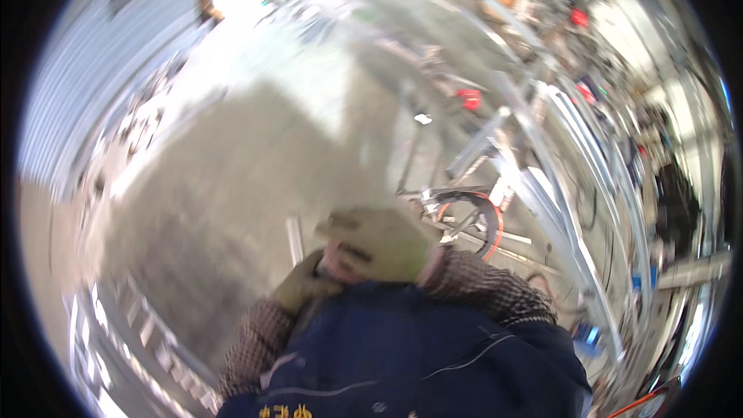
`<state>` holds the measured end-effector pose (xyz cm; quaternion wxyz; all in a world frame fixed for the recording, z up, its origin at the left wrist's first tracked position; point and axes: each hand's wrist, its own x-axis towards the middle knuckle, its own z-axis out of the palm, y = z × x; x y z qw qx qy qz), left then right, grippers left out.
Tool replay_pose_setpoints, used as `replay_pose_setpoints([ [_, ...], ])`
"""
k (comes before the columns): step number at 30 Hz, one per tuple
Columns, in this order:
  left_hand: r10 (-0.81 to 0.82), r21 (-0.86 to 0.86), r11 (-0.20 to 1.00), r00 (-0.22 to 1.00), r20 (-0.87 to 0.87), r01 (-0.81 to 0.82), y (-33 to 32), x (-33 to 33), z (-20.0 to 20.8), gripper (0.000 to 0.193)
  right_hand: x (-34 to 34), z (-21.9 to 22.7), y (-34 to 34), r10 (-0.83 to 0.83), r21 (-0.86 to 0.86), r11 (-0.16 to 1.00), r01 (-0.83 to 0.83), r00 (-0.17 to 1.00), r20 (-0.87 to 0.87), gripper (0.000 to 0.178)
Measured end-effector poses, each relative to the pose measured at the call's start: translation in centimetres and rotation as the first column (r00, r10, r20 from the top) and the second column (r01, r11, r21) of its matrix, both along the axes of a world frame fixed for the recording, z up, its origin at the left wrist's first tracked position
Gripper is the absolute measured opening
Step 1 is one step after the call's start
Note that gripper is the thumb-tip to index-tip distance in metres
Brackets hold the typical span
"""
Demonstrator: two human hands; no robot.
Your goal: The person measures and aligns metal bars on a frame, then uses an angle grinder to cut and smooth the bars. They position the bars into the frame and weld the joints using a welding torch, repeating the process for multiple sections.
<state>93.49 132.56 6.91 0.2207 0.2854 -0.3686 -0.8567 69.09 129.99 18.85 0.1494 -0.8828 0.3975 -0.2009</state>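
Note:
Both my hands wear olive-green work gloves and meet close in front of my dark navy jacket (387, 348). My right hand (383, 244) reaches across to the left with its fingers stretched and gaps between them. Just below and to its left, my left hand (306, 285) is bent, its fingers closed near the right one's fingertips. A small pinkish patch (340, 265) shows between the two gloves; blur hides what it is. Checked sleeves cover both forearms.
To my right, a wheel-like ring with an orange-red rim (495, 224) lies by metal bars. Long silvery profiles (561, 209) run along the right side. A metal strip (295, 240) is on the grey floor (224, 162) ahead. Ladder-like metal framing (147, 340) stands lower left.

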Motion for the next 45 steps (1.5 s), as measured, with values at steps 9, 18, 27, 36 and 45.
replay_pose_setpoints([
  [9,-0.122,0.165,0.979,0.992,0.021,0.117,-0.4,0.1,-0.6,0.095,-2.1,-1.9,0.5,-0.258,0.626,0.756,0.192,0.966,0.015,0.055],
  [18,-0.321,0.075,0.946,0.941,0.107,0.314,-1.1,-1.1,-2.0,0.100,-1.2,-9.4,5.7,-0.763,0.881,0.417,0.225,0.613,0.204,0.057],
  [27,-0.343,-0.118,0.903,0.859,0.379,0.412,-2.8,-5.0,0.4,0.098,-3.2,-11.3,8.0,-0.872,0.914,0.403,0.055,0.326,0.365,0.052],
  [36,-0.232,-0.531,0.722,0.878,0.418,0.443,-5.3,-14.8,5.5,0.099,-11.7,-17.6,10.7,-0.875,0.800,0.458,-0.386,-0.036,0.483,0.062],
  [45,-0.447,-0.851,0.194,0.816,0.365,0.487,-0.4,-38.4,6.9,0.073,-21.6,-14.7,18.6,-0.614,0.593,0.752,-0.287,0.022,0.789,0.051],
])
